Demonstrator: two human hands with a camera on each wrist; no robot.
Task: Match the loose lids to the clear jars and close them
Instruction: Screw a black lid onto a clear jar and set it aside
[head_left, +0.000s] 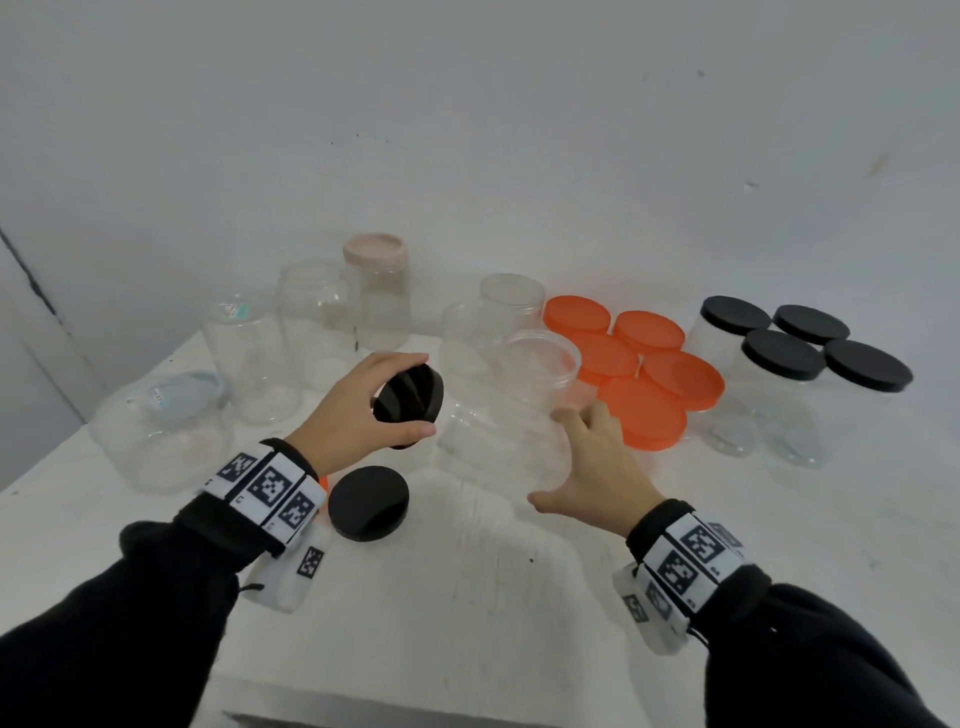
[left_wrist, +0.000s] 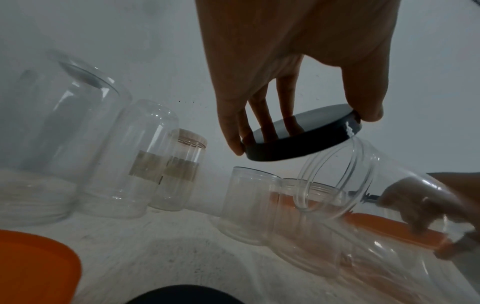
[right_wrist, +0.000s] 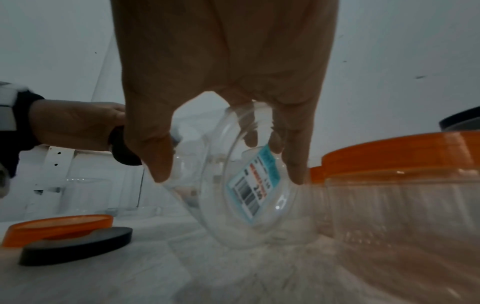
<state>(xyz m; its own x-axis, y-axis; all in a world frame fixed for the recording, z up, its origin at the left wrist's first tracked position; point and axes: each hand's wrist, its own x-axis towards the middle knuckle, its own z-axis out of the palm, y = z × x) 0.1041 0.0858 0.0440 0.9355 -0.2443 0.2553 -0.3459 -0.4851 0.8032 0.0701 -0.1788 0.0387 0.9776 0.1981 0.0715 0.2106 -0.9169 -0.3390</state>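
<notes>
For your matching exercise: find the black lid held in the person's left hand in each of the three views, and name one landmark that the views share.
Head: black lid left of centre, gripped by the left hand, tilted beside the tilted clear jar.
Left wrist: lid centre-right, pinched by the fingertips above the jar's mouth.
Right wrist: only a dark sliver at centre-left, behind the right hand's thumb.
Shared landmark: the tilted clear jar.
</notes>
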